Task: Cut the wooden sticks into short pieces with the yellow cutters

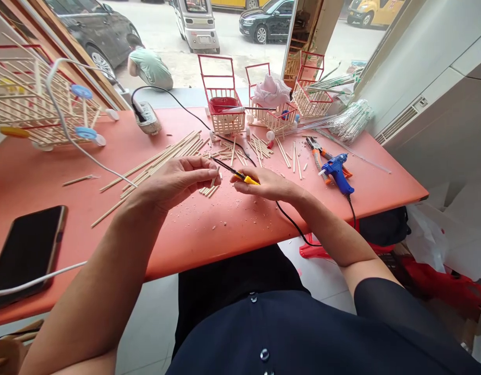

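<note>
My left hand point(180, 179) is closed, its thumb and fingers pinching a short piece of wooden stick point(214, 177). My right hand point(266, 183) is wrapped around a yellow-handled hand tool point(246, 178) with slim dark jaws, which point to the upper left toward my left fingertips. Whether the jaws touch the stick piece I cannot tell. Under and beyond my hands lie short cut wooden sticks point(260, 147) and pale chips. A bundle of long wooden sticks point(165, 156) runs beneath my left hand.
Small stick-built carts point(227, 122) with red handles line the back of the orange table point(224, 245). A larger cart point(33, 104) stands left. To the right lie a blue glue gun point(337, 172), pliers point(316, 151) and wrapped bundles point(352, 122). Nearest left are a phone point(27, 245) and white cable point(64, 273).
</note>
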Demonstrator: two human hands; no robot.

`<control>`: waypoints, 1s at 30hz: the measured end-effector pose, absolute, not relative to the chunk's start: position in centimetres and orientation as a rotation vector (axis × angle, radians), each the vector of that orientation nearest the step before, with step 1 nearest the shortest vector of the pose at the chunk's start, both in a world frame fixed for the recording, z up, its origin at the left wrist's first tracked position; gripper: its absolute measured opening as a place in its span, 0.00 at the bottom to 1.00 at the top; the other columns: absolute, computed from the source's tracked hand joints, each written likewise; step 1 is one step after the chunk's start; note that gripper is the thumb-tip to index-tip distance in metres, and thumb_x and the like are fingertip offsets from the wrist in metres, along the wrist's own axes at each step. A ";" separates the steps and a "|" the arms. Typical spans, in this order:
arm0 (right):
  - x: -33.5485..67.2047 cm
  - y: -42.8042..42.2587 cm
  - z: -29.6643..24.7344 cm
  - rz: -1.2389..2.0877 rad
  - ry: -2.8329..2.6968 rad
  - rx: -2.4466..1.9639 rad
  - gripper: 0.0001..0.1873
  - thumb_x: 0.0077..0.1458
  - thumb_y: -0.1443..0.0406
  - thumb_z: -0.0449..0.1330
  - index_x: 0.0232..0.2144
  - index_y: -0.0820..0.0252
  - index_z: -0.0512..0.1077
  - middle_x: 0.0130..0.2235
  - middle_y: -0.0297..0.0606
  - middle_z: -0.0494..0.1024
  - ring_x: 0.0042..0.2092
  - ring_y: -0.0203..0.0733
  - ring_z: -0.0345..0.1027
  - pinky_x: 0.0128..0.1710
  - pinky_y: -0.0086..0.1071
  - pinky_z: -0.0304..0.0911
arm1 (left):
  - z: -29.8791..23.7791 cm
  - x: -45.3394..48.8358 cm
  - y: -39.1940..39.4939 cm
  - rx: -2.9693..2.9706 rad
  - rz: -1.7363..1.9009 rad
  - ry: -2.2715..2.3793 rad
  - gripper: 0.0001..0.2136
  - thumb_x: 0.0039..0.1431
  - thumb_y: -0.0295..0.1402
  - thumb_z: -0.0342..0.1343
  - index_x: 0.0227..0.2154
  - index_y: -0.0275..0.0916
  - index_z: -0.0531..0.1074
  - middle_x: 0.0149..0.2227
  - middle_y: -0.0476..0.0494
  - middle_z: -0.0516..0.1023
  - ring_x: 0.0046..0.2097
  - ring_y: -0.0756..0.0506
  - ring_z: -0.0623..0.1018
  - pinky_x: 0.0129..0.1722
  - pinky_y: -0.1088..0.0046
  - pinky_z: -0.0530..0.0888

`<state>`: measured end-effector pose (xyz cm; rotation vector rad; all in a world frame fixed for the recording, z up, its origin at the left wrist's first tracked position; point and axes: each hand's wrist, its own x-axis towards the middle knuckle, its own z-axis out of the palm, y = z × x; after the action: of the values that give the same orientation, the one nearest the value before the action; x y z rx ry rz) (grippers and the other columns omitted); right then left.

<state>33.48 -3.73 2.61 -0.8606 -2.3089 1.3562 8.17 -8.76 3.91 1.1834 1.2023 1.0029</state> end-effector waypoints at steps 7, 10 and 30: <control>33.4 -3.7 2.6 1.309 -2.359 -0.904 0.26 0.65 0.42 0.67 0.47 0.59 0.79 0.46 0.39 0.83 0.48 0.47 0.75 0.50 0.38 0.64 | 3.8 8.6 -9.0 1.171 1.040 1.227 0.14 0.40 0.38 0.82 0.25 0.41 0.82 0.29 0.44 0.83 0.36 0.44 0.81 0.42 0.65 0.80; 33.4 -3.8 2.6 1.269 -2.387 -0.925 0.29 0.66 0.41 0.65 0.48 0.60 0.78 0.47 0.41 0.84 0.48 0.46 0.74 0.50 0.38 0.63 | 3.5 8.4 -9.0 1.163 1.050 1.248 0.14 0.41 0.38 0.81 0.26 0.41 0.82 0.30 0.44 0.83 0.37 0.43 0.81 0.43 0.64 0.80; 32.7 -4.3 1.6 0.898 -2.347 -0.897 0.25 0.63 0.41 0.61 0.36 0.52 0.61 0.36 0.34 0.70 0.37 0.40 0.59 0.41 0.36 0.52 | 1.9 9.2 -9.0 1.034 1.224 1.123 0.14 0.37 0.37 0.85 0.25 0.40 0.88 0.28 0.43 0.85 0.33 0.48 0.79 0.33 0.74 0.74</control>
<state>32.67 -4.27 1.61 -0.8966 -2.3469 0.8976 9.17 -9.00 1.90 1.0344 1.1228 1.2243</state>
